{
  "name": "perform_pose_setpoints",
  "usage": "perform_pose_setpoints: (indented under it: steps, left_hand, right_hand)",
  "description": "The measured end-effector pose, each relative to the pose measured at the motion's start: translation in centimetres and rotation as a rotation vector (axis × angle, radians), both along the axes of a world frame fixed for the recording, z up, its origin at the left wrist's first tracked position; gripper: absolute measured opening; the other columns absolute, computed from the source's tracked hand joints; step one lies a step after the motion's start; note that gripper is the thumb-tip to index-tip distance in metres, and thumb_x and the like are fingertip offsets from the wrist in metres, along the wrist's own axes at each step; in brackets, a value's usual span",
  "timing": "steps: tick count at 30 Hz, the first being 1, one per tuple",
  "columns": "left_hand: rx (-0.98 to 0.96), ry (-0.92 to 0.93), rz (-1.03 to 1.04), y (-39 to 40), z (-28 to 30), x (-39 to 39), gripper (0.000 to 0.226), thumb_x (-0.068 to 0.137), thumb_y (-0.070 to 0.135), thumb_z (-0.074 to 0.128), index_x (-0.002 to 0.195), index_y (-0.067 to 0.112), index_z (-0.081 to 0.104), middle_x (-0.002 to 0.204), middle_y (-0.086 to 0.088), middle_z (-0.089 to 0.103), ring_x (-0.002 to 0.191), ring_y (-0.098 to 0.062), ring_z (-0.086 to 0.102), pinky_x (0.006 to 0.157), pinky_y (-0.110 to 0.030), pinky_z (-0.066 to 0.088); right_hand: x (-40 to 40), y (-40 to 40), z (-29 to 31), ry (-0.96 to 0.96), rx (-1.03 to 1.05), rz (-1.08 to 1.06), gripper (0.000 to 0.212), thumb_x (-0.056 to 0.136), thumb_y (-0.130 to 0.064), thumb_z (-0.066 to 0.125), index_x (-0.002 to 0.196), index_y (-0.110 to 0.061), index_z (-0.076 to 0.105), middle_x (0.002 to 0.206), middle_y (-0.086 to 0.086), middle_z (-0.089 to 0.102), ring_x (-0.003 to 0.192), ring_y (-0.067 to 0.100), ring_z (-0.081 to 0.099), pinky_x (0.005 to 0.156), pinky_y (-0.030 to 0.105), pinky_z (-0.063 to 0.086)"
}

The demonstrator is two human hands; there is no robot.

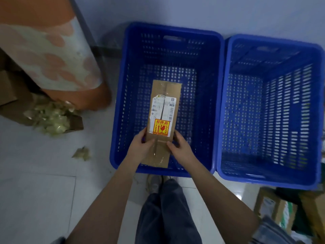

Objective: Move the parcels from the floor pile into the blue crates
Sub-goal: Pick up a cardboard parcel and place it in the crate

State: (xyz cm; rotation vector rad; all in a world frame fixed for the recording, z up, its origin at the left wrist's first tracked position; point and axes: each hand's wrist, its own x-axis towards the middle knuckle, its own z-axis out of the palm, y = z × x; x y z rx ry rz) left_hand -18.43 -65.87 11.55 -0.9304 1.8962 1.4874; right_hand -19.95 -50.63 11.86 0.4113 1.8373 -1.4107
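Long brown box in the left blue crate, near end gripped between left hand and right hand.

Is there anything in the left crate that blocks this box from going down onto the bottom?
Nothing visible. The cardboard parcel, held by the left hand and right hand, hangs over the left blue crate, whose perforated floor shows bare around it.
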Motion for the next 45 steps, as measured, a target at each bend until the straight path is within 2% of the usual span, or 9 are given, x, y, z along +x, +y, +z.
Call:
perform_pose_setpoints:
  steps: [13,23,26,30,37,39,41,43,45]
  left_hand:
    - [-0.527,-0.214,-0.303,-1.3,-17.4,-1.0,0.046,0.097,0.024,0.042,0.141,0.011,0.034,0.136,-0.015,0.045,0.119,-0.031,0.051,0.092,-0.042,0.044]
    - [-0.668,-0.334,-0.429,-2.4,-23.8,0.6,0.062,0.098,0.014,0.039,0.149,0.001,0.005,0.145,-0.019,0.030,0.130,-0.032,0.038,0.100,-0.040,0.041]
    - [-0.746,-0.309,-0.537,-2.3,-24.6,1.0,0.056,0.100,0.016,0.035,0.148,0.000,0.011,0.145,-0.021,0.028,0.130,-0.032,0.036,0.103,-0.037,0.038]
    - [-0.671,-0.287,-0.631,-2.4,-24.9,1.1,0.050,0.100,0.018,0.036,0.146,0.008,0.020,0.145,-0.015,0.028,0.130,-0.029,0.034,0.102,-0.037,0.038]
    - [-0.448,-0.418,-0.716,-3.2,-24.2,0.6,0.078,0.096,0.026,0.047,0.151,0.012,-0.007,0.157,-0.011,-0.002,0.143,-0.032,0.011,0.110,-0.043,0.032]
    - [-0.383,-0.469,-0.726,-3.5,-23.7,0.3,0.075,0.095,0.026,0.047,0.151,0.014,-0.001,0.157,-0.011,0.001,0.142,-0.031,0.019,0.107,-0.042,0.036]
    - [-0.321,-0.516,-0.688,-3.8,-22.8,0.4,0.055,0.095,0.030,0.044,0.146,0.015,0.028,0.151,-0.012,0.024,0.130,-0.029,0.039,0.098,-0.041,0.043]
    - [-0.276,-0.526,-0.670,-3.8,-21.8,1.0,0.034,0.095,0.032,0.041,0.118,0.014,0.058,0.117,-0.009,0.058,0.099,-0.023,0.058,0.084,-0.037,0.051]
    - [-0.212,-0.525,-0.661,-3.4,-19.7,1.5,0.034,0.095,0.033,0.037,0.092,0.012,0.065,0.083,-0.003,0.060,0.073,-0.018,0.056,0.067,-0.030,0.046]
  right_hand:
    - [-0.7,-5.4,-19.1,-0.126,0.096,0.053,0.054,0.094,-0.024,0.054,0.144,-0.024,0.034,0.140,-0.002,0.050,0.126,0.015,0.047,0.089,0.020,0.038]
    - [1.2,-9.2,-27.0,-0.141,0.106,0.124,0.058,0.093,-0.011,0.052,0.146,-0.021,0.031,0.140,0.001,0.051,0.126,0.017,0.049,0.105,0.035,0.043]
    - [1.1,-10.1,-27.5,-0.144,0.087,0.126,0.060,0.093,-0.008,0.053,0.147,-0.020,0.030,0.141,0.004,0.049,0.127,0.018,0.049,0.108,0.038,0.042]
    - [0.9,-10.5,-27.9,-0.200,0.074,0.107,0.062,0.094,-0.007,0.051,0.148,-0.023,0.024,0.145,0.004,0.044,0.130,0.016,0.044,0.110,0.034,0.039]
    - [0.0,-10.4,-28.0,-0.320,0.199,0.375,0.060,0.098,-0.016,0.037,0.150,-0.033,0.010,0.147,0.009,0.041,0.126,0.024,0.048,0.104,0.038,0.044]
    - [0.0,-10.1,-27.0,-0.330,0.252,0.455,0.054,0.097,-0.018,0.035,0.149,-0.024,0.021,0.144,0.012,0.045,0.123,0.027,0.050,0.102,0.040,0.044]
    - [0.3,-9.4,-25.1,-0.342,0.271,0.466,0.046,0.098,-0.020,0.034,0.143,-0.016,0.035,0.134,0.013,0.051,0.106,0.025,0.056,0.088,0.032,0.047]
    - [1.2,-8.3,-23.5,-0.380,0.270,0.459,0.040,0.099,-0.020,0.034,0.136,-0.011,0.044,0.115,0.012,0.057,0.074,0.015,0.052,0.065,0.027,0.043]
    - [2.2,-6.6,-21.5,-0.433,0.293,0.422,0.037,0.099,-0.021,0.033,0.131,-0.007,0.048,0.101,0.011,0.055,0.061,0.011,0.042,0.057,0.024,0.036]
